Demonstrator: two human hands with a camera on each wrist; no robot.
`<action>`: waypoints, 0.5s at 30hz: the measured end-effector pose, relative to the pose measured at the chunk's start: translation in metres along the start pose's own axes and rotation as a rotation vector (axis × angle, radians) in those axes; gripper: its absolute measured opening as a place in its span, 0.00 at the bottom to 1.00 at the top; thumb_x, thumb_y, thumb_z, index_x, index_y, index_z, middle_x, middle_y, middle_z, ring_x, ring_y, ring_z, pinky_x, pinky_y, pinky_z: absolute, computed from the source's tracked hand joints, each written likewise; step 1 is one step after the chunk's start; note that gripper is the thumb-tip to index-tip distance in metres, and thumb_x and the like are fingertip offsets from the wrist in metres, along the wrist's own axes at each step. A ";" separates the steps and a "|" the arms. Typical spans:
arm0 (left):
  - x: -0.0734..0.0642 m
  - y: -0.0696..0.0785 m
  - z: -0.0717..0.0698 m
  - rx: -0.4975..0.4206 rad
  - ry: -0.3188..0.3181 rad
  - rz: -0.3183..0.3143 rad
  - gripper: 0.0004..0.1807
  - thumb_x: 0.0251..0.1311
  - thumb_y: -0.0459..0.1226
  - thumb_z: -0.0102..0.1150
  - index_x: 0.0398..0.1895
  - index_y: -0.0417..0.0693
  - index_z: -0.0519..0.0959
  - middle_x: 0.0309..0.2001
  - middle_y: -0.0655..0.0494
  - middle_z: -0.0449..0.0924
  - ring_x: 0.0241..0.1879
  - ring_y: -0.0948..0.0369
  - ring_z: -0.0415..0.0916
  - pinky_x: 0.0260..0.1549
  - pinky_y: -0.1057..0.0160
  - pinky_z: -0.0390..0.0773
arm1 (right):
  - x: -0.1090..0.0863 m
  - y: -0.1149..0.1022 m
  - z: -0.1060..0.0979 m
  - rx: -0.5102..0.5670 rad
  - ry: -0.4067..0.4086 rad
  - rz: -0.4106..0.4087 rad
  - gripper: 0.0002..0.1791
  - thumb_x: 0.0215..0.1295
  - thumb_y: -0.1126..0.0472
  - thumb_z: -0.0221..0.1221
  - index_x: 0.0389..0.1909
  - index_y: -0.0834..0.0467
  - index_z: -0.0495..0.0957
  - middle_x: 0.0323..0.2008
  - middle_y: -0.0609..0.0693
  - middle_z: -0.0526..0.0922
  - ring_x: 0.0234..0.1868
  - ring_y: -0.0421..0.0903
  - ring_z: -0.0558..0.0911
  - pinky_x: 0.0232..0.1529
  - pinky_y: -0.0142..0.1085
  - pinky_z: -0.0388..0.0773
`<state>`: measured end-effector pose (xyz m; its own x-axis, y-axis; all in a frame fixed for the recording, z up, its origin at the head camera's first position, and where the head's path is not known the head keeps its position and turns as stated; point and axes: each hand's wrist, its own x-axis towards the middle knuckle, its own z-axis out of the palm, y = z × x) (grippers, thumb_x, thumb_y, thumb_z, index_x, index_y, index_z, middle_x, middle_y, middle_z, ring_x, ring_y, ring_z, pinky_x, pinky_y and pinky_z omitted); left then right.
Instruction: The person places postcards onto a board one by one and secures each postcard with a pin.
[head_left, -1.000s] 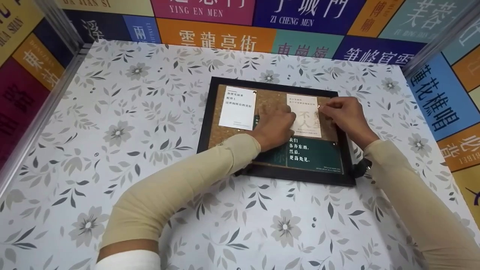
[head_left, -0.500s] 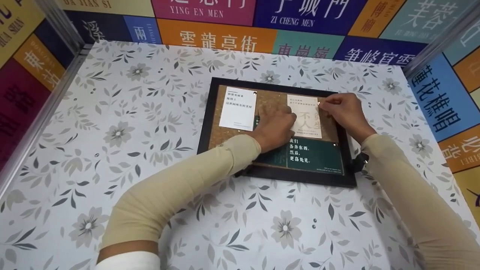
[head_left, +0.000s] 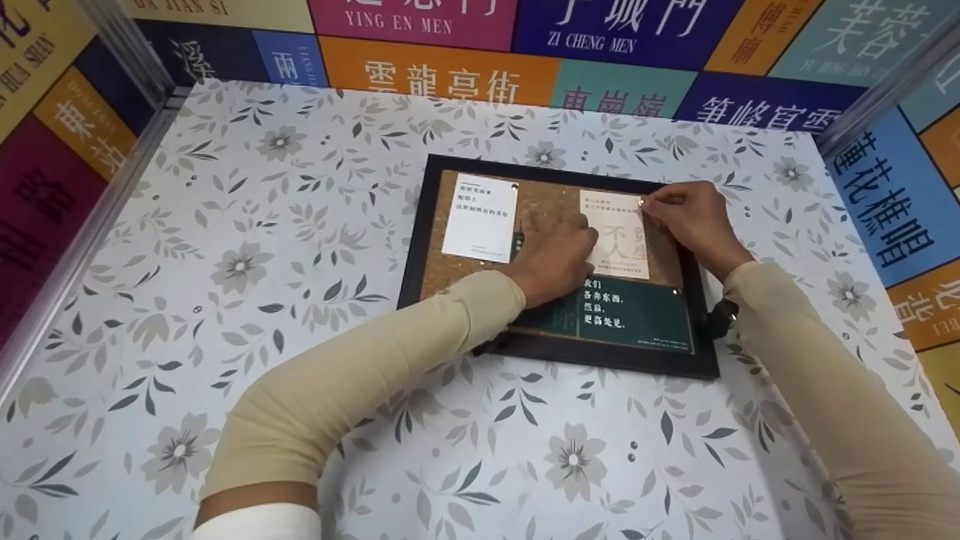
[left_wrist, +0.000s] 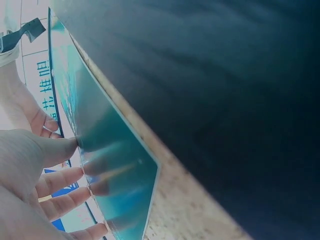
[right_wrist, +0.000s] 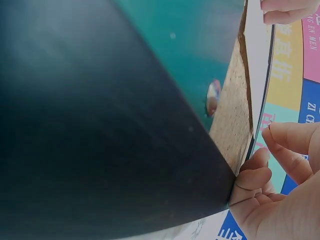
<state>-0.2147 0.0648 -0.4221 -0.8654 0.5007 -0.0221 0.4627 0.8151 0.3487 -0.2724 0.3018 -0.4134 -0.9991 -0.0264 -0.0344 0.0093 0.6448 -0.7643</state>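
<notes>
A black-framed corkboard (head_left: pixel 547 196) lies on the table with several cards on it. My left hand (head_left: pixel 559 259) rests on the middle of the board, its fingertips touching the left side of a pale card (head_left: pixel 616 236). At that card's upper right corner, my right hand (head_left: pixel 694 221) pinches a small shiny push pin (head_left: pixel 641 202) between thumb and forefinger. The other right fingers rest against the frame in the right wrist view. Below the pale card lies a dark green card (head_left: pixel 645 319), with a shiny pin (right_wrist: pixel 213 97) at its corner. My left hand partly hides the cards beneath it.
A white card (head_left: pixel 480 217) is at the board's upper left, with a dark pin at its corner. The table (head_left: pixel 300 225) has a floral cover. Panels with colourful lettering (head_left: pixel 439 79) stand along the back and sides.
My right hand has moved up along the pale card's right edge to its upper corner, bringing the push pin with it. My left hand stays in place on the board.
</notes>
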 end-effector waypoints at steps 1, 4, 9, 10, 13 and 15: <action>0.003 -0.002 0.003 -0.003 0.003 -0.002 0.14 0.77 0.45 0.65 0.58 0.50 0.86 0.68 0.50 0.79 0.78 0.40 0.66 0.78 0.23 0.51 | 0.001 0.000 0.000 0.000 0.000 0.000 0.13 0.79 0.58 0.66 0.48 0.65 0.90 0.28 0.45 0.86 0.28 0.40 0.77 0.27 0.31 0.73; 0.010 -0.005 0.010 -0.008 0.006 -0.004 0.14 0.76 0.45 0.66 0.58 0.51 0.86 0.68 0.52 0.79 0.78 0.42 0.66 0.78 0.23 0.49 | 0.003 0.000 0.000 -0.003 -0.003 0.005 0.12 0.78 0.58 0.66 0.48 0.64 0.90 0.27 0.44 0.85 0.26 0.39 0.76 0.25 0.31 0.72; 0.016 -0.009 0.017 0.002 0.002 -0.003 0.16 0.77 0.47 0.66 0.60 0.51 0.86 0.68 0.51 0.78 0.75 0.43 0.68 0.78 0.23 0.50 | 0.009 -0.001 0.003 -0.024 -0.004 -0.008 0.13 0.77 0.58 0.67 0.46 0.65 0.91 0.25 0.43 0.84 0.21 0.37 0.73 0.22 0.32 0.70; 0.017 -0.010 0.019 0.001 0.004 -0.003 0.16 0.76 0.47 0.66 0.60 0.51 0.86 0.68 0.51 0.78 0.75 0.43 0.68 0.78 0.23 0.50 | 0.011 0.000 0.003 -0.031 -0.004 -0.011 0.13 0.77 0.57 0.67 0.46 0.65 0.91 0.25 0.43 0.84 0.21 0.36 0.73 0.22 0.32 0.70; 0.018 -0.010 0.020 0.009 0.010 -0.001 0.17 0.76 0.47 0.66 0.61 0.51 0.86 0.67 0.51 0.79 0.75 0.43 0.68 0.78 0.24 0.50 | 0.014 0.000 0.005 -0.055 0.001 -0.021 0.13 0.76 0.58 0.68 0.46 0.65 0.91 0.26 0.42 0.85 0.22 0.36 0.74 0.23 0.32 0.70; 0.015 -0.009 0.018 0.027 0.008 -0.004 0.18 0.76 0.49 0.66 0.62 0.53 0.86 0.67 0.52 0.79 0.75 0.43 0.67 0.78 0.24 0.51 | 0.015 0.000 0.006 -0.069 0.002 -0.019 0.13 0.76 0.58 0.68 0.46 0.65 0.91 0.27 0.42 0.86 0.23 0.36 0.75 0.24 0.31 0.70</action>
<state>-0.2290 0.0701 -0.4427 -0.8685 0.4954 -0.0159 0.4643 0.8244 0.3236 -0.2872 0.2973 -0.4175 -0.9991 -0.0382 -0.0190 -0.0129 0.6953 -0.7186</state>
